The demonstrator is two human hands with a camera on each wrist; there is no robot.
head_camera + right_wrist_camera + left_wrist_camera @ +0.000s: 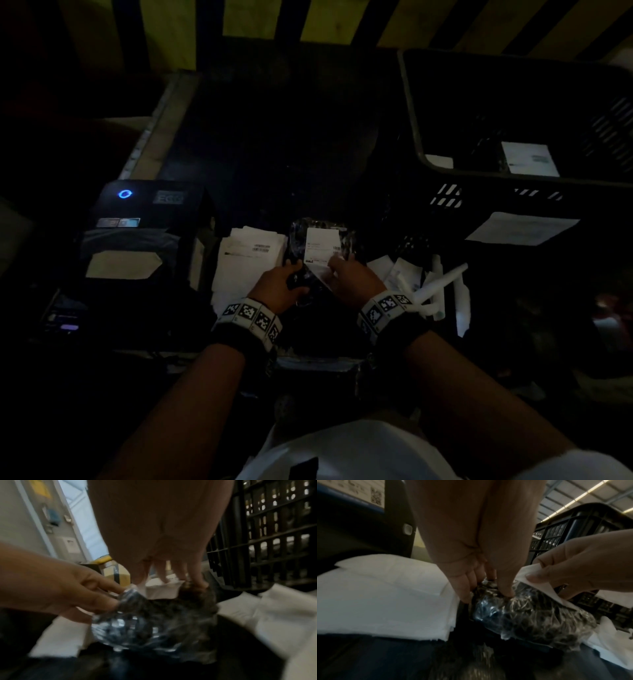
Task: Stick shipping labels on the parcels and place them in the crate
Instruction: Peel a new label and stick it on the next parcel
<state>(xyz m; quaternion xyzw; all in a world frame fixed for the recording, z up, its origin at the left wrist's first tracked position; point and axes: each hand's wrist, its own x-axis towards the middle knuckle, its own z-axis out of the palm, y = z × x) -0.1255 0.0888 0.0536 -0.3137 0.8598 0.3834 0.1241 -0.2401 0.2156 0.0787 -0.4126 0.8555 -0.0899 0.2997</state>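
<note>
The left hand (279,286) is holding down the near left edge of a dark parcel (317,253) wrapped in shiny clear plastic. In the left wrist view its fingers (464,588) are curling down and the tips are pushing into the crinkly wrap. The right hand (352,279) is just beside it, on the other side of the parcel. It is pinching the near end of a white shipping label (322,248) between thumb and fingers. The far part of the label is lying flat on top of the parcel. The near part is lifting up off the wrap under the right hand.

The parcel is lying between the two hands, reaching a little past the fingertips.

Right next to the left hand, on its outer side, a stack of white label sheets (245,263) is lying flat. Farther out to the left, a black label printer (137,236) is sitting with a small blue light glowing.

Beyond the right hand and off to its right, a big black crate (513,192) is standing. A parcel with a white label (529,159) is already lying inside it. Just right of the right hand, some white paper scraps (435,284) are lying in a heap.
</note>
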